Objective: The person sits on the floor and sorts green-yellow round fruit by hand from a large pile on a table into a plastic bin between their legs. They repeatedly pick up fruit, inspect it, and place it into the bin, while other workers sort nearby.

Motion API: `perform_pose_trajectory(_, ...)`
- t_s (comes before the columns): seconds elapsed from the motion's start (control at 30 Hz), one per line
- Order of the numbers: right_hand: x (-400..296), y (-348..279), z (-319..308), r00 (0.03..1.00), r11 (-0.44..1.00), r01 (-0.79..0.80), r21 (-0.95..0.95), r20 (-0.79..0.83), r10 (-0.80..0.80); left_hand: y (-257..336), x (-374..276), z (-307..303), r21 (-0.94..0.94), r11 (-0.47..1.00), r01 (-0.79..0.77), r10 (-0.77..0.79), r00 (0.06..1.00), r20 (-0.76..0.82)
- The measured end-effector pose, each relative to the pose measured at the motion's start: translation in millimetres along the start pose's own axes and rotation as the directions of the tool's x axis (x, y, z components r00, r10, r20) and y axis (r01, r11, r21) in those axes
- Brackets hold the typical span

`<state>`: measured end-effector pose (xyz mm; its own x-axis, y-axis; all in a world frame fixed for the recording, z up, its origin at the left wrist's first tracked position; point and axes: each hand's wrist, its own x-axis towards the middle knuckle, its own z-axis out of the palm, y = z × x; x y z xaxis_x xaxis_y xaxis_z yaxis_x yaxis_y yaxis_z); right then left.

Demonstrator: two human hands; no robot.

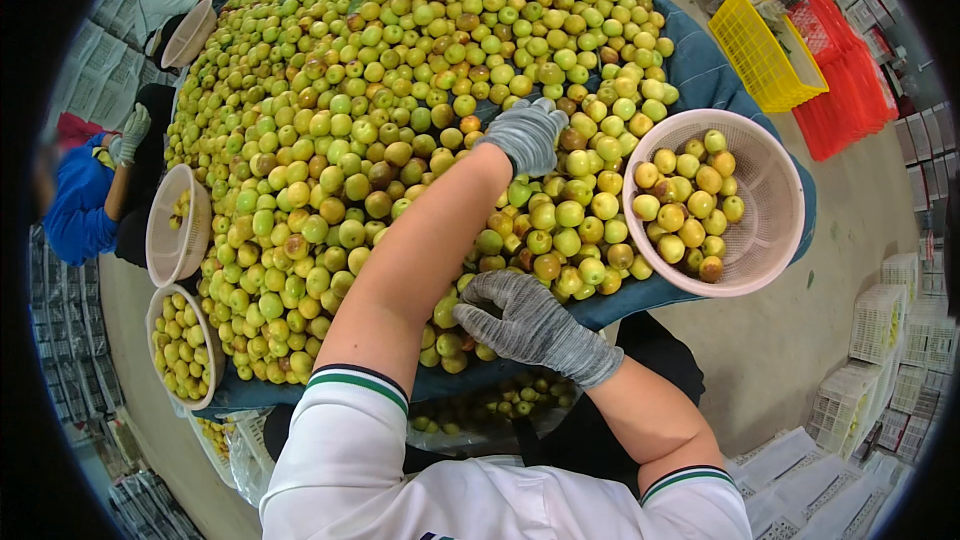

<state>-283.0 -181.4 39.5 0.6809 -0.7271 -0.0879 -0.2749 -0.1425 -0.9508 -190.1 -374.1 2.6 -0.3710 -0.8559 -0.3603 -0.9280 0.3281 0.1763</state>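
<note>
A large heap of small round green-yellow fruits, probably jujubes [345, 165], covers a table with a dark blue cloth. My left hand [525, 136], in a grey knit glove, reaches far into the heap, fingers bent down on the fruits; whether it grips one is hidden. Nearer my body, my right hand [525, 319], gloved in grey too, lies at the heap's front edge beside a green fruit [445, 311], its fingers curled; its palm is hidden. To its right stands a pale pink plastic basket [765, 195], partly filled with yellow-green and browned fruits.
Further pale baskets line the table's left side, one nearly full [216, 349], one holding few fruits [196, 229]. A co-worker in blue [79, 202] sits at the left, others farther back. A yellow crate [757, 60] and red crates [847, 105] stand at right; stacked white crates [874, 322] lie below.
</note>
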Motion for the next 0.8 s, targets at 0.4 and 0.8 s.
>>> perform_pose_trajectory(0.4,13.6,5.8,-6.3,0.997,0.990,-0.068,0.124,-0.025,0.072,-16.1,8.2,-1.8,-0.038,0.995,-0.091,0.098,0.947,0.307)
perform_pose_trajectory(0.8,26.4,29.5,-9.1,0.872,0.866,0.089,0.492,-0.458,0.171,-42.3,-34.5,-1.7,-0.192,0.980,-0.049,0.065,0.995,0.080)
